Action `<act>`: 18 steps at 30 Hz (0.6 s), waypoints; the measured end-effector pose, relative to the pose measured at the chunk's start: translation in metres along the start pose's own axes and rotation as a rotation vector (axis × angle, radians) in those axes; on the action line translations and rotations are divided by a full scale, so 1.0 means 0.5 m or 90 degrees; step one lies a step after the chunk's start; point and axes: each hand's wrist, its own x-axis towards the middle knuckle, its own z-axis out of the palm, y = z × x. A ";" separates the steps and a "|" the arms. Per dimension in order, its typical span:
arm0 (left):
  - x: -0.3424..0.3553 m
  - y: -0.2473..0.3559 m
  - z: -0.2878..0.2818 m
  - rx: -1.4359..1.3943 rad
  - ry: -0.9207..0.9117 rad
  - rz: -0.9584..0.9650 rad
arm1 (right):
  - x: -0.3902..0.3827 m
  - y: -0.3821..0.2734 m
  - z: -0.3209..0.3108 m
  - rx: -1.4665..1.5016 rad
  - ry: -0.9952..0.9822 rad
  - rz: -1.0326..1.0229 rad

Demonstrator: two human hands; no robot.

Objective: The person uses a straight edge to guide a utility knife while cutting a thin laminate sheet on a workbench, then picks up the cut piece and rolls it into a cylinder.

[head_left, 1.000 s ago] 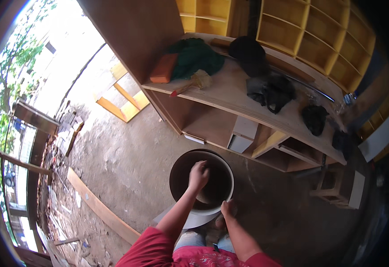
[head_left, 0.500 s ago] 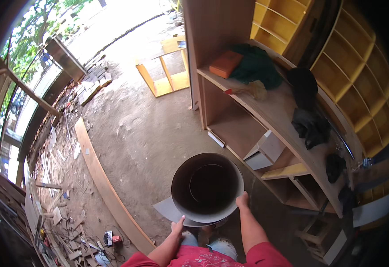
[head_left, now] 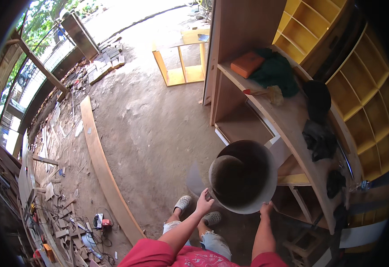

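Note:
In front of me, a large sheet rolled into an open tube (head_left: 243,178), dark inside with a pale grey rim, is held up near the wooden cabinet (head_left: 288,133). An overlapping inner edge of the sheet curves across its upper left. My left hand (head_left: 204,202) grips the tube's lower left rim, thumb uppermost. At the lower right rim, my right hand (head_left: 266,208) is closed on the same sheet. A blurred pale flap (head_left: 196,179) shows just left of the tube. The tube's far end is hidden.
Left of me a long curved-looking plank (head_left: 103,158) lies on the dirt floor, beside wood scraps (head_left: 70,227) and a red-and-white tool (head_left: 102,221). Ahead stands a yellow wooden frame (head_left: 185,76). An orange box (head_left: 247,64) and green cloth (head_left: 274,73) rest on the cabinet.
The tube has moved right and toward the cabinet, with both hands still on it. My view has shifted, and my shoes now show below. The inner overlap of the roll is more visible.

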 end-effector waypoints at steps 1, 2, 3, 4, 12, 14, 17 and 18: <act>-0.005 0.013 0.009 0.011 -0.018 0.014 | -0.009 -0.003 -0.007 0.006 -0.007 0.022; -0.008 0.013 -0.002 0.011 -0.006 0.009 | -0.028 -0.023 -0.004 0.020 -0.026 0.042; -0.008 0.012 -0.014 0.114 -0.016 -0.015 | -0.044 -0.037 0.003 0.034 -0.041 0.058; -0.011 0.009 -0.031 0.217 -0.025 -0.043 | -0.065 -0.052 0.017 0.036 -0.060 0.073; -0.037 -0.001 -0.119 0.241 -0.102 -0.138 | -0.110 0.011 0.051 -0.025 0.015 0.157; -0.028 -0.001 -0.144 0.295 -0.170 -0.148 | -0.141 -0.009 0.042 0.075 0.049 0.231; -0.043 -0.021 -0.245 0.249 -0.253 -0.190 | -0.309 -0.148 0.077 -0.224 0.120 0.103; -0.031 -0.032 -0.268 0.298 -0.273 -0.169 | -0.360 -0.171 0.110 -0.254 0.185 -0.058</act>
